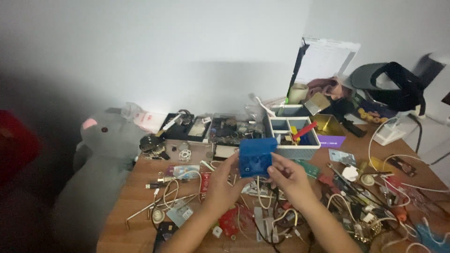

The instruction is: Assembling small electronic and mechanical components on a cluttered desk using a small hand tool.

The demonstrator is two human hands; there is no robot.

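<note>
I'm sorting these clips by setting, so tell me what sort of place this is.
Probably a home hobby or electronics tinkering desk. The wooden table is strewn with cables and small parts, a compartment organiser box holds bits, and a grey plush toy sits at the edge, suggesting a home.

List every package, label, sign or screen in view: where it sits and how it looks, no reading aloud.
Printed sheet: white, leaning against the wall, back right.
Purple box: open, gold inside, right of the white organiser.
Clear bag: white with red marks, back left beside the grey plush toy.
Blue box: unlabelled, held in both hands.
</note>
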